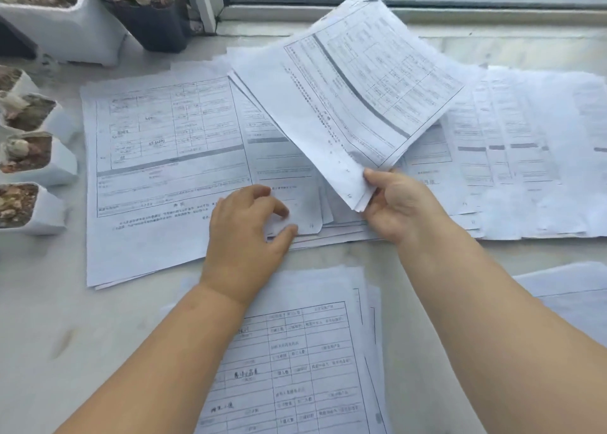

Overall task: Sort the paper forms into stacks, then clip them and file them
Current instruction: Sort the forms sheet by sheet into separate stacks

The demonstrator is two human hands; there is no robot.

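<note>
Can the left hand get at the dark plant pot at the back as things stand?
Probably yes. The left hand pinches a sheet corner on the table, so it must let go first. Between it and the dark pot lie only flat forms; nothing upright blocks the way.

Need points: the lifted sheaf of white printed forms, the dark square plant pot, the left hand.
Lifted sheaf of white printed forms (354, 82), head view: middle of the top sheet.
Dark square plant pot (154, 23), head view: its front wall.
Left hand (249, 233), head view: back of the hand, fingers pinching a sheet corner.
</note>
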